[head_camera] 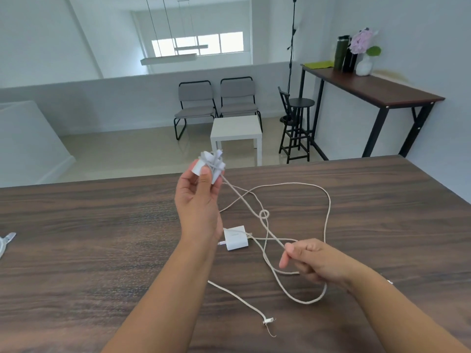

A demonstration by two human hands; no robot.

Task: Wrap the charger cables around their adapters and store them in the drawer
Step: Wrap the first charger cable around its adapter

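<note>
My left hand holds a white adapter up above the dark wooden table; a few turns of pale cable are wound around it. From that adapter the cable runs down and right to my right hand, which pinches it between thumb and fingers. A second white adapter lies flat on the table between my hands. Its cable sprawls in loose loops across the table, and a connector end lies near the front. No drawer is in view.
A clear plastic object lies at the table's left edge. Beyond the table's far edge stand a small white side table, two grey chairs, a black stool and a tall bench table with bottles and flowers.
</note>
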